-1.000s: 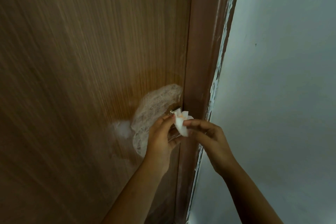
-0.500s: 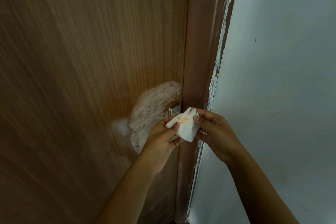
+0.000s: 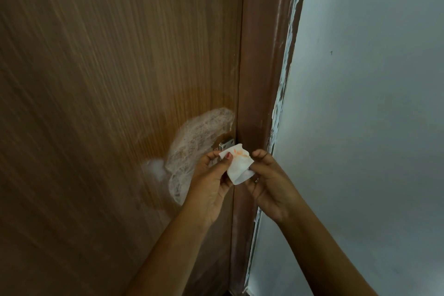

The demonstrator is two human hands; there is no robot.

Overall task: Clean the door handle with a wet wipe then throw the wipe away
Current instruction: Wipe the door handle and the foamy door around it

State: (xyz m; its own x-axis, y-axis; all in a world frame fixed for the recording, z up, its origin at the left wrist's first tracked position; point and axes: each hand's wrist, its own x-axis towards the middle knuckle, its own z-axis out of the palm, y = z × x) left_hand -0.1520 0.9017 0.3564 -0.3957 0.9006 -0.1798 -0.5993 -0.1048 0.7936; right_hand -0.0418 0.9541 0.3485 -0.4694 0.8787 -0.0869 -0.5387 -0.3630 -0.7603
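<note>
Two forearms rise from the bottom edge of the frame toward its centre, and between them the wet wipe (image 3: 238, 166) hangs in mid-air, just short of the door; the left hand (image 3: 211, 182) pinches the wipe's upper left corner between thumb and forefinger, fingers (image 3: 227, 156) narrowed onto the sheet, while the right hand (image 3: 269, 180) grips the right edge, its fingers curled close around the fabric with a ring showing on one of them; held so, stretched between both hands, the wipe turns its face up toward the camera, probably so that the orange smear on it can be checked or a cleaner patch found by refolding; neither hand touches the door at this moment. Just beyond the wipe, at the centre of the frame, a small metal piece (image 3: 226, 144) catches the light at the door's edge, presumably part of the door handle, mostly hidden; beside it a pale, net-like patch (image 3: 197, 137) spreads over the wooden door (image 3: 108, 79); to the right runs the dark door frame (image 3: 262, 55), and farther right the grey wall (image 3: 372, 103).
</note>
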